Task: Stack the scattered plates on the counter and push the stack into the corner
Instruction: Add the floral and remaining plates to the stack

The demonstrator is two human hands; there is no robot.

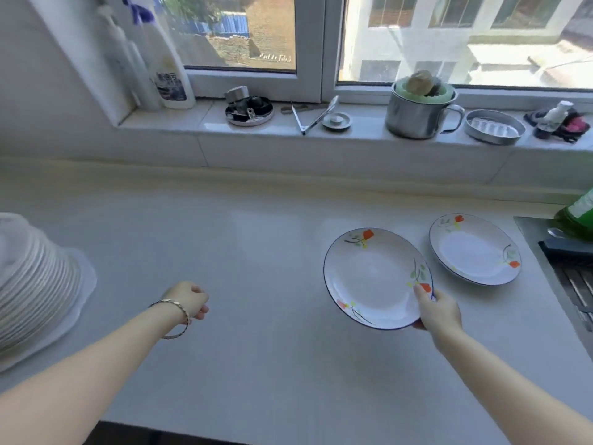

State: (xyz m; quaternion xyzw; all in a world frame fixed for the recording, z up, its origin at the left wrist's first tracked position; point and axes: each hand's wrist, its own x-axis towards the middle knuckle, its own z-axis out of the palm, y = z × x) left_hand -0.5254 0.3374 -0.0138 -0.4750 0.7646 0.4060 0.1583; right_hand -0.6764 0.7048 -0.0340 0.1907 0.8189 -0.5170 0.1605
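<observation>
At the far left edge, a tall stack of white dishes [32, 284] stands on a pale mat on the counter [256, 364]. Your left hand [189, 300] hovers over the bare counter, left of centre, fingers curled into a loose fist with nothing in it; a thin bracelet [175, 319] circles the wrist.

Right of centre, your right hand [438, 311] grasps the near plate [373, 279] at its near-right rim, thumb on top over the orange flower print, fingers beneath. The plate is white with a dark blue edge. It appears tilted slightly, but you cannot tell whether its far rim touches the counter.

Just beside it, further right and slightly farther back, the second plate [475, 248] of the same pattern lies flat on the counter. The two rims are close but apart.

At the right edge, the sink [568, 271] begins, with a green bottle [577, 216] at its far corner.

On the windowsill behind, a white detergent bottle [167, 69] stands at the left, and a metal mug [417, 114] at the right.
</observation>
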